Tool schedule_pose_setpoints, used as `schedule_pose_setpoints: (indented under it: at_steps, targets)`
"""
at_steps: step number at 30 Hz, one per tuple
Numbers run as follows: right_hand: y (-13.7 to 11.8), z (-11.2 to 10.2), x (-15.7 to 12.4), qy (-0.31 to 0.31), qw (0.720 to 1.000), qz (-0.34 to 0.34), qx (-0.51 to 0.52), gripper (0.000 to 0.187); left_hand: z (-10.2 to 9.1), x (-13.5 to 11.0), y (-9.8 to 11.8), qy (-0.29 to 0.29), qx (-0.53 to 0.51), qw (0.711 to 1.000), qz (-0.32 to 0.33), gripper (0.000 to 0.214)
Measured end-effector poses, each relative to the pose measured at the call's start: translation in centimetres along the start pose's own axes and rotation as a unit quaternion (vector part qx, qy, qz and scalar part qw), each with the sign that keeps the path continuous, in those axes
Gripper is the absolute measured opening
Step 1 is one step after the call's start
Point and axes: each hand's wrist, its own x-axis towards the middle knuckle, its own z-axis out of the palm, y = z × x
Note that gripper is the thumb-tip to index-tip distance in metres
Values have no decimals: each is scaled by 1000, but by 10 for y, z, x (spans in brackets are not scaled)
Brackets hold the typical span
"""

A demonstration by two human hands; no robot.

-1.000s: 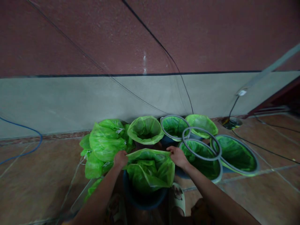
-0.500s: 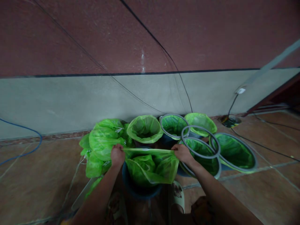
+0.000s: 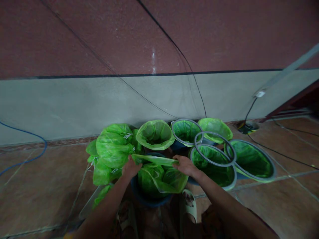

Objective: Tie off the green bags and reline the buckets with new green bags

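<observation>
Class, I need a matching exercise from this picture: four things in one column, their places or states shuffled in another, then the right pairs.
1. Blue cord
2. Loose gray ring
3. Bag pile
4. Stretched bag

A. Held by left hand and right hand
B. Near picture's left edge
C. Has white ties
D. Overlaps lined bins

Pairs: 1-B; 2-D; 3-C; 4-A

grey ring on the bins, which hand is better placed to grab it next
Right hand, probably: the grey ring lies to its right, and the left hand is farther off. Both hold the green bag, so either must release first.
</observation>
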Motion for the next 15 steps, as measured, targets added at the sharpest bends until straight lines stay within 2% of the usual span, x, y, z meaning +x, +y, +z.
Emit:
schedule_pose_setpoints:
  at_steps: [3,5,7,9,12,15]
  targets:
    - [-5,3,3,-2,1000,-10,-22,22,2,0,2,-19,4,999,31,60]
    - [-7,4,4,5,1000,-13,-19,19,-1,2,3,-12,1,999,43,49]
    - [-10,3,2,-8,999,-21,25,18,-8,4,4,10,-2,999,41,40]
    - [-13,1,-3,-66,990,-35,117,15,-16,5,4,34,-6,999,36,35]
    - [-22,-5,-16,-202,936,-56,282,12,-23,4,6,65,-14,997,39,31]
    - [-33,-14,-31,-302,871,-63,383,22,-27,4,8,127,-63,988,56,32]
